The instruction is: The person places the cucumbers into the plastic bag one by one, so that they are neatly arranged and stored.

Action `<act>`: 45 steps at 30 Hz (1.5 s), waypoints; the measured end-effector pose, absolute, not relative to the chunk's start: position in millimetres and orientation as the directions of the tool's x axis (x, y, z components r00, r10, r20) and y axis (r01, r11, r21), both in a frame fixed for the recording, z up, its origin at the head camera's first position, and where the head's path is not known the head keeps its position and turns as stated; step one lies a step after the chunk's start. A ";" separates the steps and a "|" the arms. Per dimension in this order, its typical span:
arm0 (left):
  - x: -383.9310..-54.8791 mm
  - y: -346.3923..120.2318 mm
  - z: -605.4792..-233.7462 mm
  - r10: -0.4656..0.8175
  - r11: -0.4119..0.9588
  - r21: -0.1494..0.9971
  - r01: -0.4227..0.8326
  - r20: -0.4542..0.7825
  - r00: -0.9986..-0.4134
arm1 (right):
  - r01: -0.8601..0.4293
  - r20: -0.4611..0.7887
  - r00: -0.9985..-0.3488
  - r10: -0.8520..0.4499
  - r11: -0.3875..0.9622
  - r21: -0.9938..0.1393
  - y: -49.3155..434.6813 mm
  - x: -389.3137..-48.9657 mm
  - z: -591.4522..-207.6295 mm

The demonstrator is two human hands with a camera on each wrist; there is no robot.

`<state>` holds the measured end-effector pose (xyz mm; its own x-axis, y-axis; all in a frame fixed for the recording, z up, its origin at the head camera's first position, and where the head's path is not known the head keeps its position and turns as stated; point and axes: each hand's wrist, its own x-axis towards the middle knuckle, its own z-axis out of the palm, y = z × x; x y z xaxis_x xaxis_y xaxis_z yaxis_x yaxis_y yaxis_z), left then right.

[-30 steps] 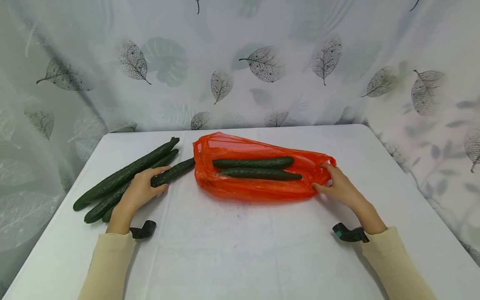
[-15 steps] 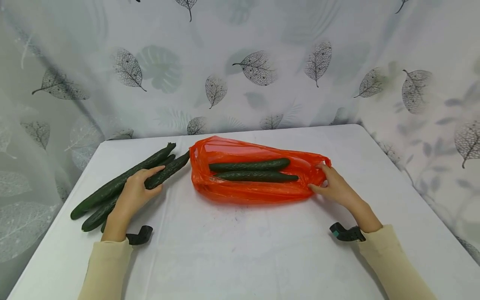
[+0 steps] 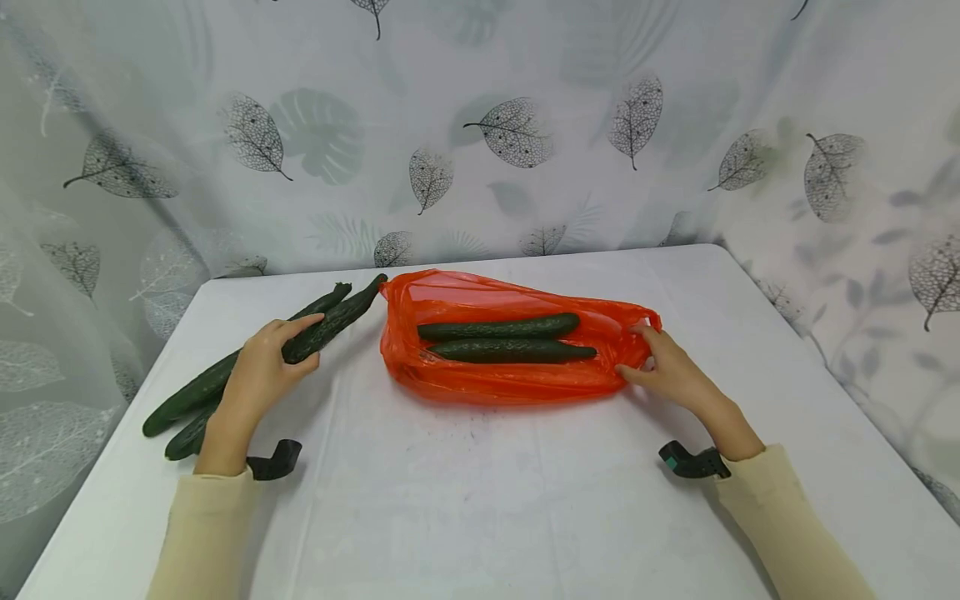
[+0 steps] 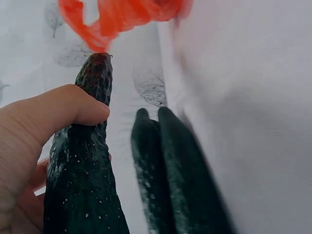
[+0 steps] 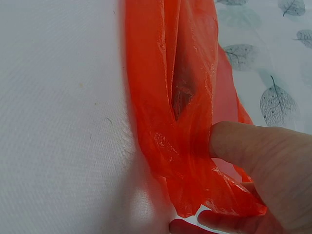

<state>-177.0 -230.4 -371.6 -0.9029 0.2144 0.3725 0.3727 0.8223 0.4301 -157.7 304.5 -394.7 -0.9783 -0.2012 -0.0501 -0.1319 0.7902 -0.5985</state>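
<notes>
In the head view my left hand (image 3: pixel 258 371) grips a dark green cucumber (image 3: pixel 341 321), thumb on one side and fingers on the other. It is tilted, its far tip beside the left end of a red plastic bag (image 3: pixel 480 387). Two more cucumbers (image 3: pixel 197 396) lie side by side beneath that hand; the left wrist view shows them to the right of the held cucumber (image 4: pixel 85 180). My right hand (image 3: pixel 675 379) pinches the bag's right end, thumb against the gathered film (image 5: pixel 187 161) in the right wrist view. Inside the bag rest two cucumbers (image 3: pixel 498 327).
A white-covered table (image 3: pixel 480 500) carries everything. Behind it and along both sides hangs a pale curtain (image 3: pixel 570 67) printed with leaves. Each wrist wears a small black camera mount (image 3: pixel 276 461).
My left hand has raised its cucumber off the pile and drawn slightly left, the far tip swinging up beside the bag's end. My right hand keeps its hold; the head view shifted slightly.
</notes>
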 end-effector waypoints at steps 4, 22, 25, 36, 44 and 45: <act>-175.7 -228.0 -363.7 0.212 0.826 0.415 0.382 0.400 -0.892 | -0.134 -0.052 -0.977 -0.206 0.788 -0.601 304.1 -157.9 -394.0; -166.4 -190.0 -322.2 0.336 0.784 0.260 0.564 0.586 -0.737 | -0.144 -0.047 -0.976 -0.214 0.786 -0.601 305.4 -158.8 -392.5; -167.3 -182.1 -315.7 0.352 0.763 0.252 0.596 0.611 -0.709 | -0.140 -0.049 -0.976 -0.210 0.790 -0.597 305.3 -158.5 -392.1; -177.4 -158.7 -298.2 0.383 0.687 0.292 0.665 0.632 -0.673 | -0.119 -0.070 -0.977 -0.201 0.787 -0.606 304.4 -157.6 -394.4; -184.7 -140.4 -291.6 0.427 0.652 0.286 0.702 0.627 -0.651 | -0.117 -0.074 -0.977 -0.202 0.788 -0.604 307.1 -161.1 -394.2; -185.5 -138.1 -291.1 0.433 0.645 0.283 0.710 0.630 -0.645 | -0.117 -0.074 -0.977 -0.202 0.787 -0.605 307.3 -161.2 -394.1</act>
<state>-185.5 -138.1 -291.1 -0.6447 0.4333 0.6298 0.7099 0.6449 0.2830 -161.2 307.3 -394.1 -0.9766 -0.2019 -0.0743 -0.1167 0.7874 -0.6053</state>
